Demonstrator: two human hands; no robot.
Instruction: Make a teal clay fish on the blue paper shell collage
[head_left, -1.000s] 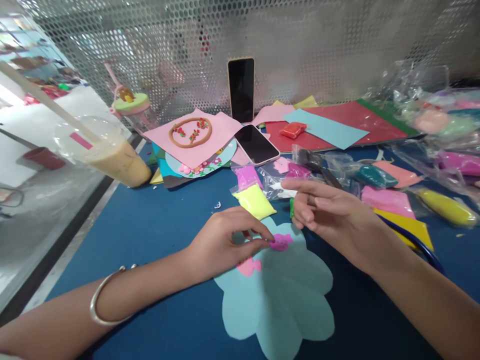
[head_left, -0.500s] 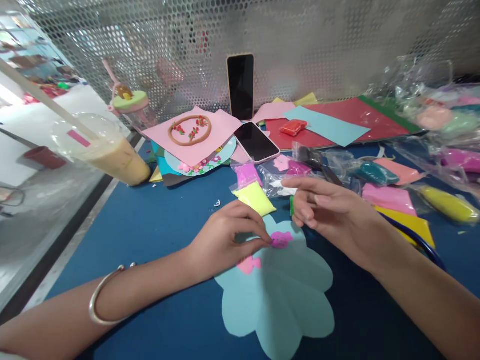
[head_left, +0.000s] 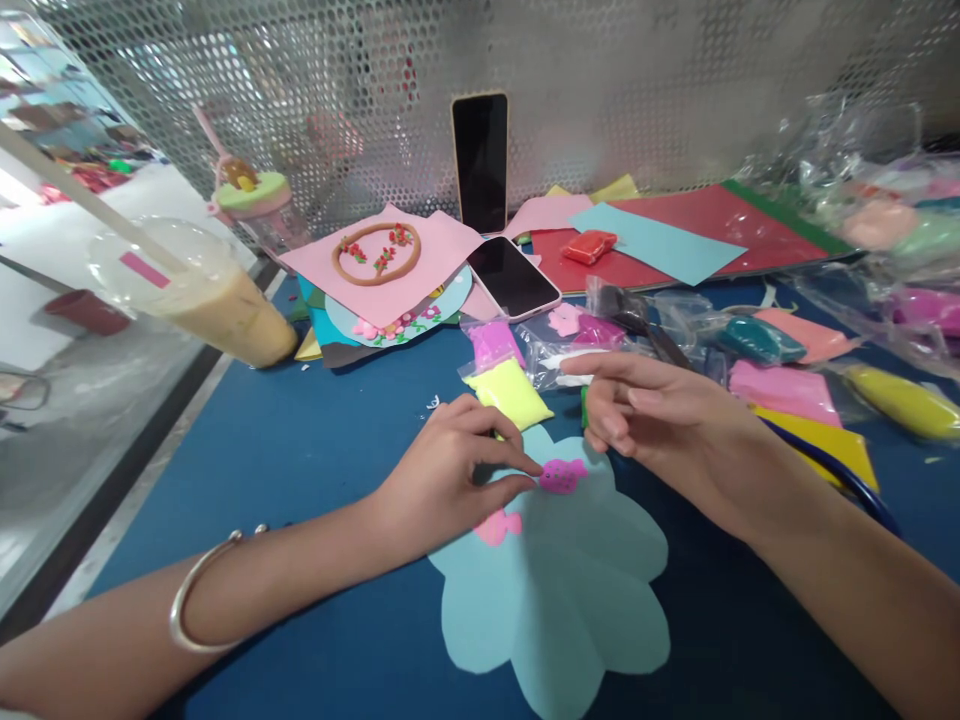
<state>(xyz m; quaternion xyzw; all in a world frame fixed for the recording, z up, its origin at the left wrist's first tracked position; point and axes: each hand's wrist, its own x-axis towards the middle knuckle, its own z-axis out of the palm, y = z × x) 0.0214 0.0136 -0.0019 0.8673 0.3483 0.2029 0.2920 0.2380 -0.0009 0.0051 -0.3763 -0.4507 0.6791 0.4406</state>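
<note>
The left hand (head_left: 450, 475) reaches over a scalloped light-blue paper (head_left: 570, 600) on the worktop (head_left: 315, 440), its thumb and forefinger slightly parted at the edge of a magenta fish (head_left: 562, 476); whether they grip a bit of it is unclear. A pink fish (head_left: 495, 527) lies on the paper below that hand. The right hand (head_left: 667, 415), loosely curled and partly open, holds nothing visible.

Clear packets contain yellow clay (head_left: 511, 392) and teal clay (head_left: 761, 340). At far right, a clear plastic bag (head_left: 889, 220) contains peach and pale-green lumps. A tilted clear cup (head_left: 225, 310) contains a milky-tan drink and a straw; behind it is a green-lidded tumbler (head_left: 279, 225).
</note>
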